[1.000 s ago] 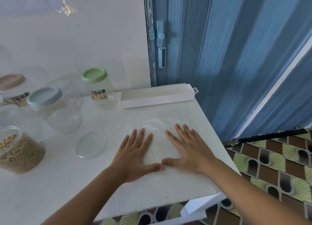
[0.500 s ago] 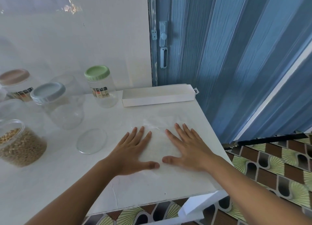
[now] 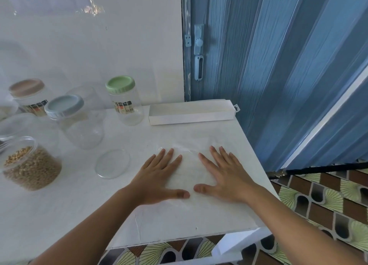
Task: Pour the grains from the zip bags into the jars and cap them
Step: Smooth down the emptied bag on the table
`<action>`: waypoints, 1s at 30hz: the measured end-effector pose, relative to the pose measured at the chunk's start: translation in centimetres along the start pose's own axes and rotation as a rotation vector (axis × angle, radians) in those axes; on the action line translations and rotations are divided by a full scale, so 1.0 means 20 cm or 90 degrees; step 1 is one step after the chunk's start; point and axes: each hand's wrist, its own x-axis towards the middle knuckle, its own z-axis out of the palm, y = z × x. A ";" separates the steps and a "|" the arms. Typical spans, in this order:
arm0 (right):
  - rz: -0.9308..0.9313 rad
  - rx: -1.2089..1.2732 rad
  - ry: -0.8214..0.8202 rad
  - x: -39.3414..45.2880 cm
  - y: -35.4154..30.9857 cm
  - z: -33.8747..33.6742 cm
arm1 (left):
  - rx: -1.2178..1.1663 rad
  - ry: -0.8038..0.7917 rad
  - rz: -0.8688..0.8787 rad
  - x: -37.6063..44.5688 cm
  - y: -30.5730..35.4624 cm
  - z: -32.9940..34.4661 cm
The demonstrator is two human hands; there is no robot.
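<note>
Both my hands lie flat, fingers spread, pressing an empty clear zip bag (image 3: 190, 165) against the white table (image 3: 179, 221). My left hand (image 3: 159, 177) covers the bag's left side, my right hand (image 3: 223, 175) its right side, thumbs nearly meeting at the bag's near edge. Left of the bag lies a loose clear lid (image 3: 112, 163). Further left stands an uncapped jar of grains (image 3: 29, 165). Beyond the bag sits a long white box (image 3: 191, 115).
</note>
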 end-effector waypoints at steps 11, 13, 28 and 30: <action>0.048 0.053 -0.064 0.06 -0.20 -0.39 | -0.356 0.327 -0.087 -0.22 -0.15 -0.28; 0.016 0.080 -0.021 0.10 -0.36 -0.44 | -0.367 0.398 -0.100 -0.34 -0.24 -0.35; 0.010 0.095 0.005 0.55 -1.38 -0.17 | -0.216 0.506 -0.381 -1.09 -1.09 -0.50; 0.026 0.095 0.025 0.54 -1.42 -0.15 | -0.284 0.445 -0.388 -1.09 -1.14 -0.48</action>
